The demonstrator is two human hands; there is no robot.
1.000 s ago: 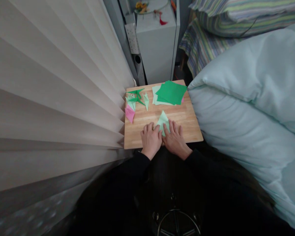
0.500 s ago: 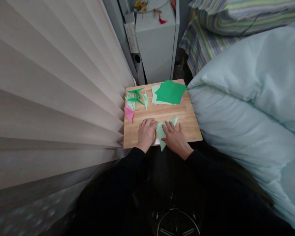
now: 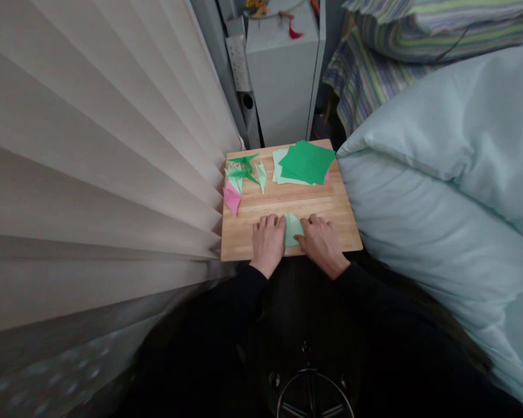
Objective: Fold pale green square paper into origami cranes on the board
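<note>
A small wooden board [image 3: 335,203] lies in front of me. On its near edge sits a pale green folded paper [image 3: 292,229], held between both hands. My left hand [image 3: 268,241] has its fingers curled against the paper's left side. My right hand [image 3: 321,239] grips the right side with bent fingers. At the board's back right lies a stack of green square sheets [image 3: 307,163], dark green on top. Several folded paper pieces [image 3: 243,172], green and pale green, lie at the back left, with a pink folded piece [image 3: 232,200] just in front of them.
A pleated cream curtain [image 3: 91,174] fills the left. A pale blue duvet [image 3: 444,174] presses against the board's right edge. Behind the board stand a grey cabinet [image 3: 283,75] and a white power strip [image 3: 239,64]. Striped bedding [image 3: 401,35] lies at the back right.
The pale green paper, a tall triangle a second ago and turned sideways half a second ago, is now folded smaller and held between both hands at the board's near edge.
</note>
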